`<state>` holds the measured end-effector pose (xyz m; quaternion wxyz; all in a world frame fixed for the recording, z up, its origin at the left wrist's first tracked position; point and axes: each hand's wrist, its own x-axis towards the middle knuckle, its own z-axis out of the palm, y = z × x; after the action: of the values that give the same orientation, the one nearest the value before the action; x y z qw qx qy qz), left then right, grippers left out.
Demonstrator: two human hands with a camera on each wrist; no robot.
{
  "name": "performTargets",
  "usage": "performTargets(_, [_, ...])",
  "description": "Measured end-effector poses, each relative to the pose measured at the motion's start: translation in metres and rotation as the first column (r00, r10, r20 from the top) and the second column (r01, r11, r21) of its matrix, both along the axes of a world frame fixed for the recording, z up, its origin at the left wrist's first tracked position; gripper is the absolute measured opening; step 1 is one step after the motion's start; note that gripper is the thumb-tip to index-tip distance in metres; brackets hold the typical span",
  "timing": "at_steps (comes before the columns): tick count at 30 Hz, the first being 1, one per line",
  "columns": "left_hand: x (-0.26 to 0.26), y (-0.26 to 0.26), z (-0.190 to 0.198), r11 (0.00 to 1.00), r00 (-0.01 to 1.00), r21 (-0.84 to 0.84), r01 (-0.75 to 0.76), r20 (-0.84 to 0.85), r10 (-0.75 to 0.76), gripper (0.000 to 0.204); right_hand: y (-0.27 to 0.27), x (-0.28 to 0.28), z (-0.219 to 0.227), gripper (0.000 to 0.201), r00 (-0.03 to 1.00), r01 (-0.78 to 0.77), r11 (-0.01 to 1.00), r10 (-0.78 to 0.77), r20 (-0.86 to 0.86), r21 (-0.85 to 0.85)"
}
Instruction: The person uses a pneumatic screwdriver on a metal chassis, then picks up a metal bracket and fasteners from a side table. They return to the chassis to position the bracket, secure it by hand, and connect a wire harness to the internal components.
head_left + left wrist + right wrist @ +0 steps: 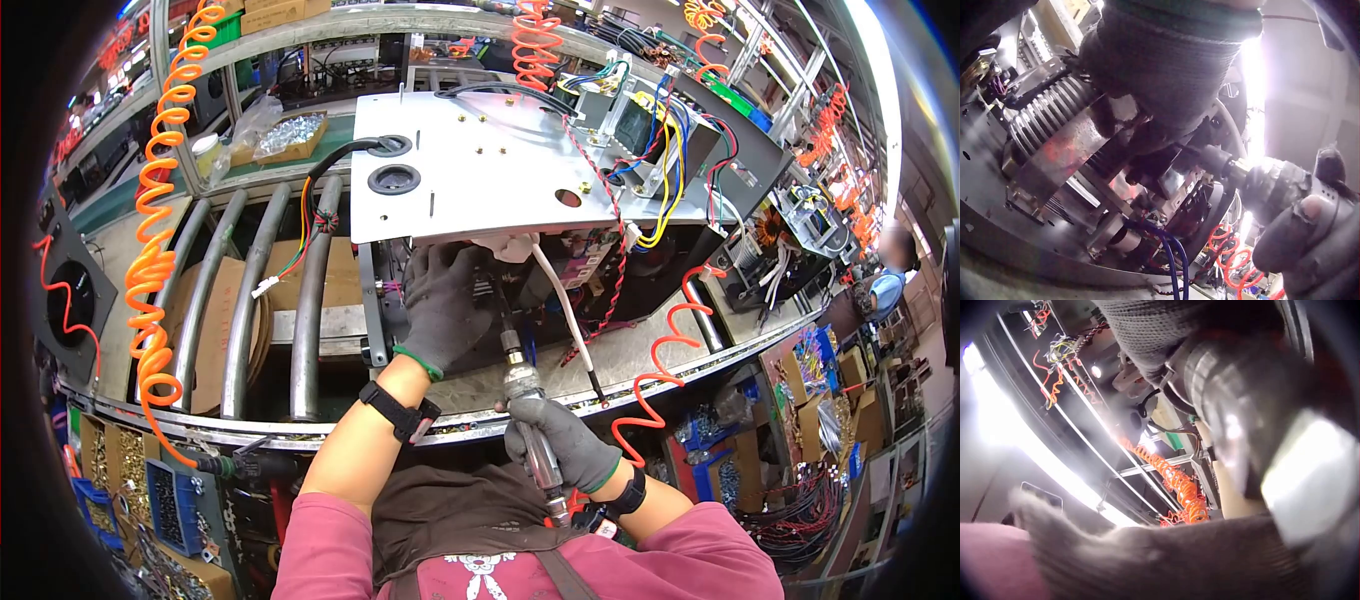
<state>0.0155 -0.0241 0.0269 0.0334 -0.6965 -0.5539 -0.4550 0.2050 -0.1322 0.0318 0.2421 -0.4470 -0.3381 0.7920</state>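
Your right hand grips the power screwdriver, tip inside the open side of the machine, beside your left hand; left fingers partly hidden, can't tell their hold. Metal panel on top; orange coiled hose beyond.

Gloved right grip around shiny tool, orange coiled hose beyond.

Power driver, a blur in the right wrist view
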Motion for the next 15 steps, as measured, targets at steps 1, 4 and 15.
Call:
performTargets(1, [-0.001, 0.001, -0.002, 1.000, 0.999, -0.004, -0.005, -0.040, 0.005, 0.053, 0.000, 0.000, 0.001, 0.034, 1.000, -0.002, 1.000, 0.002, 0.003, -0.001])
performTargets(4, [-0.002, 0.003, -0.006, 1.000, 0.997, 0.007, 0.010, -0.075, -0.009, 0.043, -0.001, -0.001, 0.006, 0.034, 0.999, -0.016, 1.000, 0.016, 0.033, 0.000])
performTargets(15, [0.001, 0.001, -0.002, 1.000, 0.999, 0.005, -0.009, -0.047, 0.009, 0.038, -0.001, -0.002, 0.013, 0.034, 0.995, -0.024, 0.999, 0.021, 0.097, 0.037])
